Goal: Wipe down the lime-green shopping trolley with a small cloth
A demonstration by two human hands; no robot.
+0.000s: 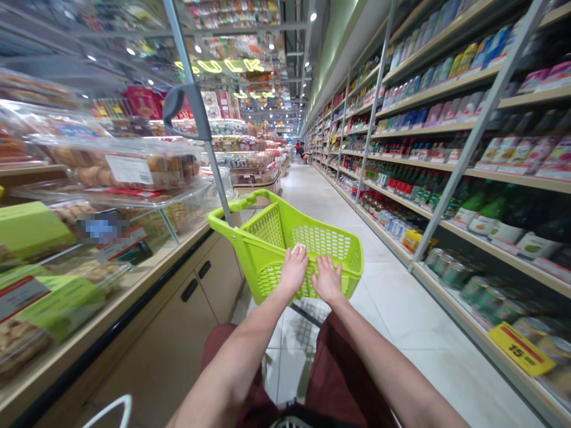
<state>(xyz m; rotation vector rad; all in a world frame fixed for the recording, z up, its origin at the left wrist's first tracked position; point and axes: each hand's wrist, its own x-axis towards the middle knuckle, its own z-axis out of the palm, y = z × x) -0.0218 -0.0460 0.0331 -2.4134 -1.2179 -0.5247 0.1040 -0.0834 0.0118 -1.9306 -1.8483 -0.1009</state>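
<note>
L hand (293, 270) & R hand (328, 279) both rest palm-down on near rim of lime-green cart basket (267, 226), fingers spread, grip released on both, nothing clenched; small white patch (298, 248) at L fingertips, can't tell what. Basket sits right in front of the person, at about waist height. Grey cart pole (213, 169) rises from basket's L corner, curved handle near top. L side of basket is near wooden cabinet (218, 285) under glass display case (134, 196) w/ packed pastries, so tight room that side. R side: wide strip of tiled floor (383, 297) before shelves (446, 178) of cans & bottles, more room there. Aisle runs long ahead, couple of people (301, 148) far down it. Yellow price tag (521, 349) on low shelf edge, far R.
</note>
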